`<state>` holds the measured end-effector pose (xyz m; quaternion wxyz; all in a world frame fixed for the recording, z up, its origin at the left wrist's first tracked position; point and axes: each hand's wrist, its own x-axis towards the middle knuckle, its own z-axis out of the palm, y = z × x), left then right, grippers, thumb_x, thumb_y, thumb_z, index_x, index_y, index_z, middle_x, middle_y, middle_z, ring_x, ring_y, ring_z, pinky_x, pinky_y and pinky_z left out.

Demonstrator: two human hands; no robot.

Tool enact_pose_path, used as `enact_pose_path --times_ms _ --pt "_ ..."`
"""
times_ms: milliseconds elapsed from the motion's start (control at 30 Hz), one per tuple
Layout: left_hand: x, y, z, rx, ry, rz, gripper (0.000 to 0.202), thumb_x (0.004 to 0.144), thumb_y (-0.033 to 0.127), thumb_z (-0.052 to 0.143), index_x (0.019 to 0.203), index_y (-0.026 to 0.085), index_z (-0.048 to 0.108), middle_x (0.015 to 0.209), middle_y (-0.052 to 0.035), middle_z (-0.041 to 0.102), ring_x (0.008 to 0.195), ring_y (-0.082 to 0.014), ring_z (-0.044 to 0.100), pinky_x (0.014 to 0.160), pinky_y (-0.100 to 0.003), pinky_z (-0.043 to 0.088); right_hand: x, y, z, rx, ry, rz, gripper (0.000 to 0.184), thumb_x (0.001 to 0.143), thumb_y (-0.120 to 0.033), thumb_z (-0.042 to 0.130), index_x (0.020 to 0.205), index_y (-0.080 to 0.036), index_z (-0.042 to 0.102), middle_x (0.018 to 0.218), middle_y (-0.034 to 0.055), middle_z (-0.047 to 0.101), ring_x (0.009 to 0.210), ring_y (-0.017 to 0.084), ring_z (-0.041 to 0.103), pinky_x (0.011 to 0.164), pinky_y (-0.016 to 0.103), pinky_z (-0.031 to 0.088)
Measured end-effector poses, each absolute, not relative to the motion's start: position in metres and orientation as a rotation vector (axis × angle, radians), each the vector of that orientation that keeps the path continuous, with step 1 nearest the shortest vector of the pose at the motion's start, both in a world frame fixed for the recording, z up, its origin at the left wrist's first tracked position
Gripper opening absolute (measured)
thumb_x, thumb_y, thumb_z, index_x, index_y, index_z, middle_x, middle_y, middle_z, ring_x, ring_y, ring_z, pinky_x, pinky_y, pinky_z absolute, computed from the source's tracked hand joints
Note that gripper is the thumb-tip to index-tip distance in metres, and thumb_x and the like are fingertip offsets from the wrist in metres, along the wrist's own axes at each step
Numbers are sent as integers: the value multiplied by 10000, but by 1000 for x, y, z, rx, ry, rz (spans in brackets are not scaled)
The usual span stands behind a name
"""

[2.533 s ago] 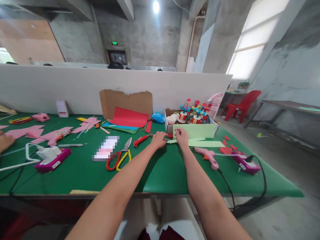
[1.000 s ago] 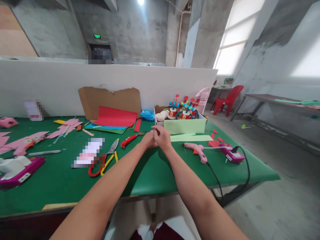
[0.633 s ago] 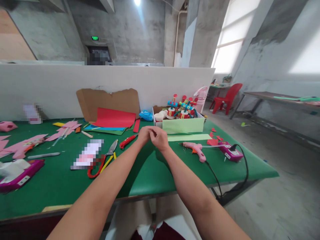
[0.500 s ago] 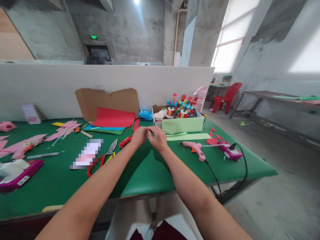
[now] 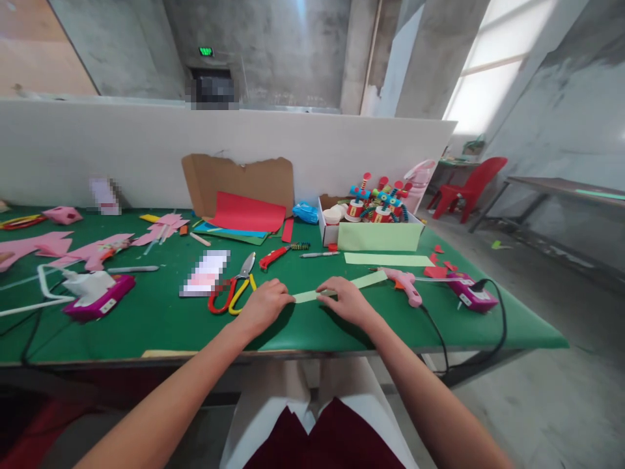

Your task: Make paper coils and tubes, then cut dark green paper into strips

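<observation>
A narrow light-green paper strip (image 5: 370,281) lies across the near middle of the table, running from my left fingers past my right hand. My left hand (image 5: 266,305) pinches its left end. Closed over the strip's middle is my right hand (image 5: 346,301), thumb below and fingers above. Just left of my left hand are scissors (image 5: 229,296) with one red and one yellow handle. Beyond the hands lie a red-handled tool (image 5: 273,257) and a dark coiled piece (image 5: 299,246). A second green strip (image 5: 390,259) rests before the box.
A pink glue gun (image 5: 407,286) and a purple power strip (image 5: 469,292) with a black cable stand at right. Behind is a box (image 5: 381,236) with several paper-cup figures. Coloured sheets (image 5: 251,212) lean on cardboard (image 5: 205,185). Another power strip (image 5: 105,303) sits at left.
My hands have come nearer and moved apart, with a green strip now stretched between them. The red-handled tool and coiled piece are uncovered. The camera view has shifted left and down.
</observation>
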<state>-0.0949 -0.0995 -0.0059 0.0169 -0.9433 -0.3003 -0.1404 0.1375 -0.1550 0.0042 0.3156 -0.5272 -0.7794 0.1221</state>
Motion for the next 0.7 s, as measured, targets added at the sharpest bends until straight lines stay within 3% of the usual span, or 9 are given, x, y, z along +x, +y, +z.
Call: enact_pose_path --times_ms 200,367,533,700 --pt "-109 -106 -7 -2982 -1001 -505 289 917 161 467 972 250 737 873 -55 672 840 -169 553 772 -290 444 125 -165 2 -1260 -2195 311 219 795 -227 727 1013 -218 703 1021 74 697 980 207 616 885 354 470" --pt "-112 -106 -4 -2938 -1121 -516 263 897 175 496 905 254 746 913 -51 684 847 -179 551 789 -318 435 111 -158 -4 -1353 -2239 274 141 832 -269 697 961 -222 729 964 66 690 916 201 603 848 348 455" --pt "-91 -113 4 -2881 -1152 -461 309 868 97 472 1049 227 685 1032 -68 664 962 -210 525 813 -343 423 103 -153 -11 -1455 -2149 267 94 847 -261 678 898 -215 743 900 58 664 881 194 594 815 334 450" --pt "-63 -122 1 -2829 -1150 -296 236 886 92 441 874 182 658 872 -79 632 891 -217 530 777 -350 419 106 -152 -14 -1399 -2103 306 70 838 -198 678 889 -211 723 884 40 654 880 177 592 816 318 450"
